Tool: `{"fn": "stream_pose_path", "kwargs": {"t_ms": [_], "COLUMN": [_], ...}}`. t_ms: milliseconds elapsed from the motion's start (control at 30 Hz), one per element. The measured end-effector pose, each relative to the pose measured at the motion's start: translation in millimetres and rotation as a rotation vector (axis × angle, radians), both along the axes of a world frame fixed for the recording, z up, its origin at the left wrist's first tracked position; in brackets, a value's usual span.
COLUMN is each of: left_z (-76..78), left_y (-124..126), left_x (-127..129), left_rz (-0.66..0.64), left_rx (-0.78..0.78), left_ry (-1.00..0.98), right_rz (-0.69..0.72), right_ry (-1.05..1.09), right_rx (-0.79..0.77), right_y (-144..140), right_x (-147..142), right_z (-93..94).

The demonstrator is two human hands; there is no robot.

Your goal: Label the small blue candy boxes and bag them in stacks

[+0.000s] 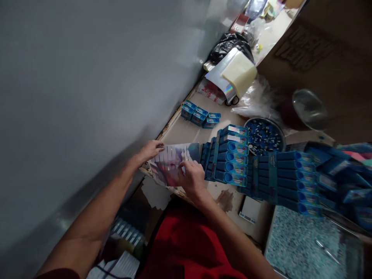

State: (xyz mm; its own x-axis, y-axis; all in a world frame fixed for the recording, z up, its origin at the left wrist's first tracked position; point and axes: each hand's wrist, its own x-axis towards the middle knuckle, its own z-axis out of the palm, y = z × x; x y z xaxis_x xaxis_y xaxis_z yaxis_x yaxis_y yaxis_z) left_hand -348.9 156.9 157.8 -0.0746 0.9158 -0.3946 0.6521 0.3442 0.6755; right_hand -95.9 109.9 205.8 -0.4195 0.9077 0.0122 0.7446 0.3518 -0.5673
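Note:
A shiny, mirror-like sheet of sticker strips [167,162] lies at the near left corner of the table. My left hand [149,150] grips its upper left corner, fingers curled over the edge. Over the sheet's right part, my right hand [193,176] has thumb and forefinger pinched together at the surface; whatever is between the fingertips is too small to make out. Just right of that hand stands a row of long blue boxes [231,157] held by a band, their printed ends facing right. Shiny strips lie on the two farthest boxes of this row.
More banded blue boxes [279,176] sit to the right. Small blue packs [200,115] stand near the wall [95,77]. Behind are a round tray of small blue pieces [266,136], scissors [232,101] and plastic bags. A small scale [250,209] and a speckled board [302,242] lie nearer me.

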Motion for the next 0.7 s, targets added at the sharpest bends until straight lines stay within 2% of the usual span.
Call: {"fn": "stream_pose_path", "kwargs": {"t_ms": [67,133,200,300,333,400,533,700], "left_z": [1.6,12.2,30.0,60.2,68.9,81.9,92.7,105.6], "left_y": [1,-8,-24,-47,-51,-52,-39,-19], "left_x": [9,25,45,75,85,102,126,152], "left_rz": [0.061,0.17,0.278,0.329,0.32,0.288,0.295,0.388], "left_rx": [0.141,0.297,0.299,0.07,0.011,-0.058,-0.142,-0.125], "left_ry": [0.12,0.085,-0.204,-0.829,-0.964,-1.085,-1.074,-0.976], "right_rz": [-0.138,-0.239,-0.287,-0.309,-0.313,-0.316,-0.346,-0.428], "right_ry": [0.153,0.327,0.47,0.606,0.631,0.655,0.629,0.587], "right_rx": [-0.21,-0.407,-0.552,-0.729,-0.76,-0.786,-0.764,-0.715], "right_y": [0,1,5,12,14,19,28,47], "right_x": [10,20,30,43,47,56,77,106], "right_z": [22.3,46.2,69.3,98.3,105.9,117.5,128.5,127.8]}}
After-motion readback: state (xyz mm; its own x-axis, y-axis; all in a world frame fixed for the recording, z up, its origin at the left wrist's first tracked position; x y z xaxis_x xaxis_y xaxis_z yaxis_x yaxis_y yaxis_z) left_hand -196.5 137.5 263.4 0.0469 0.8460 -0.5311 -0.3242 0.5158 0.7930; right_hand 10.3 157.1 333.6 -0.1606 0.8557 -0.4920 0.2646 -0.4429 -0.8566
